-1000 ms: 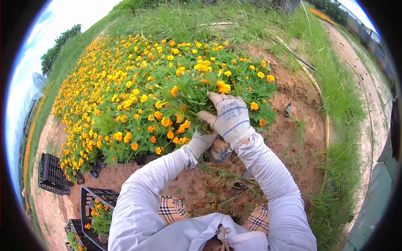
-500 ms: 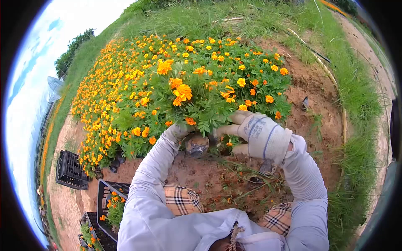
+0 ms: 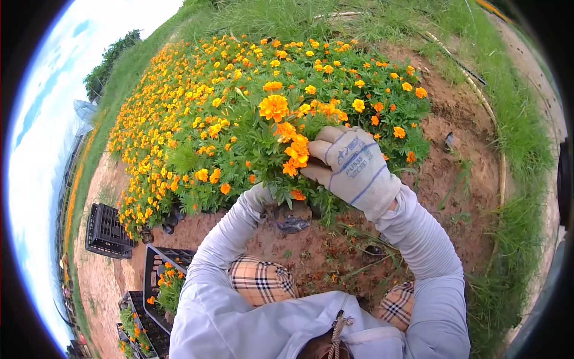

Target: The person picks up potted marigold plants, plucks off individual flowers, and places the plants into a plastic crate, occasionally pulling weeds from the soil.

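In the head view, my right hand (image 3: pixel 356 170) wears a white glove with blue print. Its fingers are curled in among the orange blooms and leaves of a tall marigold plant (image 3: pixel 287 128), closed on part of it. My left hand (image 3: pixel 264 196) is low at the near left side of the same plant. Leaves cover its fingers, so its grip is hidden. Just right of it, below the foliage, is a dark plastic grow bag (image 3: pixel 293 222) with soil-brown showing. Orange blossoms hang directly left of my right fingers.
A dense bed of marigolds (image 3: pixel 179 125) spreads ahead and left. Black crates (image 3: pixel 109 230) stand at the left, and a nearer crate (image 3: pixel 152 269) holds marigold plants. A pale hose (image 3: pixel 478 102) runs along the grass at the right. Plant scraps (image 3: pixel 365 263) lie on bare soil.
My right hand has risen from the plant's base up to its blooms, and its fingers have curled in. The orange blooms have shifted right and down. The whole view has shifted slightly.
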Available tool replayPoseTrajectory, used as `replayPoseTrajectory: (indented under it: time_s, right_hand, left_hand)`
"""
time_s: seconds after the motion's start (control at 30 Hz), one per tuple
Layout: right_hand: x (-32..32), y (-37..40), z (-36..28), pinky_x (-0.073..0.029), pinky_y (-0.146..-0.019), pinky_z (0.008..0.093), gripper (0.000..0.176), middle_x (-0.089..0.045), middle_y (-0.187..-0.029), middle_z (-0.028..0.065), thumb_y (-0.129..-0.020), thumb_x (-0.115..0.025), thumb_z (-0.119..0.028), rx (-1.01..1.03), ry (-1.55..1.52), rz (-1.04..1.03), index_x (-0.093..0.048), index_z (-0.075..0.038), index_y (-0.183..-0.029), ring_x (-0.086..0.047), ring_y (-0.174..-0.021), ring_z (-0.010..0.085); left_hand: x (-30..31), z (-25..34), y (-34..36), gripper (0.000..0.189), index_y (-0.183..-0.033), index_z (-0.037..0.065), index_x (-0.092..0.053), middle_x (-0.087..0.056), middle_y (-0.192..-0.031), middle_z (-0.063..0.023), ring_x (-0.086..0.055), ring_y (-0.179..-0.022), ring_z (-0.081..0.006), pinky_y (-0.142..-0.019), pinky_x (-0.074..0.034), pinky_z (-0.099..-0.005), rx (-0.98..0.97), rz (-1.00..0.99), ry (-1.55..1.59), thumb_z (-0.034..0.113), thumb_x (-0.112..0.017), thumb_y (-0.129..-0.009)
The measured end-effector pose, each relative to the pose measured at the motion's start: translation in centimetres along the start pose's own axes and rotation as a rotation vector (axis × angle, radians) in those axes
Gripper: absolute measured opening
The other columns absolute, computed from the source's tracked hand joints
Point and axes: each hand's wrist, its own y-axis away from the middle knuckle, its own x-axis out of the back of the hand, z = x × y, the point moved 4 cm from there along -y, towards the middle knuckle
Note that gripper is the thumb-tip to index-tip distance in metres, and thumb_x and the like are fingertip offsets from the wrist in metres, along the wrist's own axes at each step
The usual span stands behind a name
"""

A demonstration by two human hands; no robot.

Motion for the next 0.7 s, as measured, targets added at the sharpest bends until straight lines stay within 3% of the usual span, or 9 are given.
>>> replayPoseTrajectory:
  time_s: [0.03, 0.17, 0.27, 0.3, 0.4, 0.53, 0.6, 0.67, 0.7]
  right_hand:
    - [-1.0, 0.0, 0.3, -0.044, -0.070, 0.0370, 0.025, -0.055, -0.082, 0.0043, -0.071, -0.065, -0.036, -0.059, 0.099, -0.107, -0.061, -0.013, -0.079, -0.056, -0.083, 0.0224]
    - [-2.3, -0.1, -0.3, -0.044, -0.069, 0.0384, 0.022, -0.055, -0.082, 0.0050, -0.071, -0.066, -0.031, -0.069, 0.207, -0.141, -0.061, -0.011, -0.078, -0.057, -0.082, 0.0236]
    - [-1.8, 0.0, 0.4, -0.044, -0.066, 0.0384, 0.015, -0.055, -0.079, 0.0067, -0.072, -0.067, -0.021, -0.116, -0.310, 0.017, -0.061, -0.009, -0.078, -0.057, -0.077, 0.0257]
    - [-1.1, -0.1, 0.8, -0.045, -0.063, 0.0335, 0.012, -0.056, -0.078, 0.0052, -0.076, -0.066, -0.016, -0.091, -0.583, 0.109, -0.060, -0.006, -0.081, -0.057, -0.071, 0.0212]
    - [0.5, 0.4, 2.5, -0.045, -0.062, 0.0236, 0.018, -0.059, -0.079, 0.0009, -0.086, -0.061, -0.020, -0.355, -1.493, -0.163, -0.058, -0.003, -0.089, -0.055, -0.070, 0.0079]
    - [1.1, 2.3, 3.6, -0.047, -0.058, 0.0237, 0.018, -0.062, -0.085, 0.0035, -0.086, -0.059, -0.016, -0.405, -1.365, -0.610, -0.059, -0.002, -0.096, -0.056, -0.076, 0.0092]
    - [-1.2, 2.5, 4.0, -0.048, -0.063, 0.0243, 0.024, -0.062, -0.092, 0.0054, -0.086, -0.057, -0.015, -0.279, -0.868, -0.568, -0.058, 0.000, -0.105, -0.057, -0.082, 0.0113]
    - [-2.8, 2.8, 3.6, -0.047, -0.075, 0.0258, 0.031, -0.061, -0.099, 0.0065, -0.085, -0.057, -0.013, -0.343, -0.679, -0.620, -0.055, 0.001, -0.113, -0.056, -0.090, 0.0127]
    - [-4.2, 3.7, 4.4, -0.045, -0.079, 0.0261, 0.033, -0.061, -0.100, 0.0065, -0.086, -0.057, -0.014, -0.405, -0.802, -0.617, -0.054, 0.001, -0.114, -0.055, -0.092, 0.0126]
  left_hand:
    - [0.6, -1.1, -0.2, 0.039, -0.118, 0.005, -0.051, -0.059, -0.110, -0.0048, -0.057, -0.097, -0.0141, -0.082, -0.049, -0.0302, 0.026, 0.013, 0.060, 0.013, -0.063, -0.082]
    - [-0.2, -0.6, 0.2, 0.033, -0.116, 0.004, -0.052, -0.059, -0.109, -0.0050, -0.056, -0.096, -0.0139, -0.084, -0.048, -0.0310, -0.005, 0.009, 0.092, 0.013, -0.060, -0.085]
    - [0.1, -0.1, 0.0, 0.033, -0.116, 0.004, -0.052, -0.059, -0.110, -0.0058, -0.056, -0.097, -0.0144, -0.085, -0.048, -0.0316, -0.058, -0.037, 0.028, 0.014, -0.060, -0.086]
    - [-0.2, 0.5, 0.3, 0.033, -0.117, 0.004, -0.052, -0.059, -0.111, -0.0062, -0.056, -0.097, -0.0151, -0.085, -0.048, -0.0319, -0.017, -0.013, 0.058, 0.015, -0.060, -0.086]
    - [0.6, 1.1, 1.7, 0.055, -0.126, 0.004, -0.046, -0.054, -0.120, -0.0094, -0.054, -0.106, -0.0179, -0.090, -0.046, -0.0340, 0.012, 0.035, 0.064, 0.029, -0.067, -0.080]
    - [2.7, 4.2, 6.6, 0.052, -0.125, 0.004, -0.048, -0.056, -0.117, -0.0077, -0.055, -0.103, -0.0176, -0.089, -0.046, -0.0341, -0.142, 0.346, 0.101, 0.020, -0.067, -0.079]
    - [4.0, 6.2, 12.3, 0.048, -0.122, 0.004, -0.051, -0.058, -0.113, -0.0065, -0.057, -0.099, -0.0172, -0.087, -0.047, -0.0334, -0.228, 0.602, 0.015, 0.015, -0.067, -0.078]
    - [4.8, 8.2, 19.7, 0.035, -0.112, 0.003, -0.057, -0.062, -0.103, -0.0047, -0.060, -0.088, -0.0161, -0.077, -0.050, -0.0297, -0.253, 0.918, -0.052, 0.010, -0.067, -0.079]
    - [5.2, 8.8, 23.6, 0.031, -0.109, 0.002, -0.058, -0.063, -0.101, -0.0047, -0.060, -0.085, -0.0158, -0.075, -0.050, -0.0291, -0.166, 1.036, -0.010, 0.010, -0.065, -0.080]
